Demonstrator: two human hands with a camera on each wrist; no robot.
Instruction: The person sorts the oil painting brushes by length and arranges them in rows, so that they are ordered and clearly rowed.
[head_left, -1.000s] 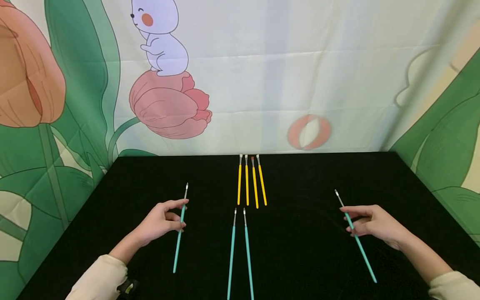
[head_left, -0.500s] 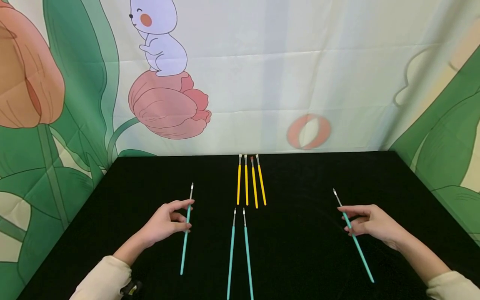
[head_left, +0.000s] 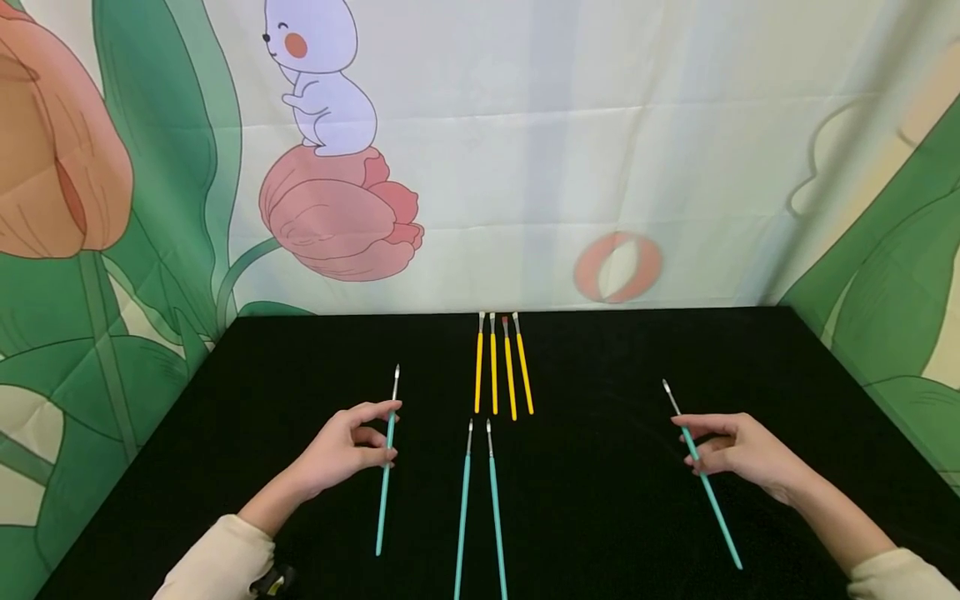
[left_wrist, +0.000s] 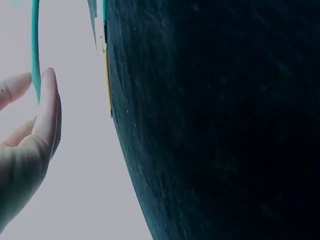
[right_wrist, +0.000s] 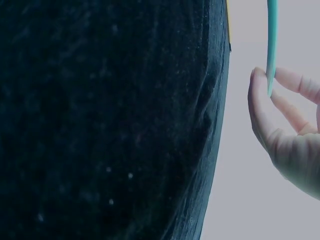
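Observation:
My left hand (head_left: 347,447) pinches a teal-handled paintbrush (head_left: 385,492) between thumb and fingers, its pale tip pointing toward the back. On the right, my other hand (head_left: 746,454) holds a matching teal paintbrush (head_left: 718,510), slanted with its tip up and to the left. Both wrist views show the teal handles (left_wrist: 35,45) (right_wrist: 272,40) gripped at the fingertips. Between the hands lie two more teal brushes, a left one (head_left: 463,517) and a right one (head_left: 497,517), side by side with tips toward the back.
Several yellow-handled brushes (head_left: 493,375) lie in a row behind the teal pair, close to the back edge of the black cloth-covered table (head_left: 600,500). A printed curtain (head_left: 487,125) with flowers and an animal hangs right behind the table.
My left hand has moved rightward with its paintbrush, closer to the middle pair. The right hand has shifted slightly left with its brush. The brushes on the table stay put.

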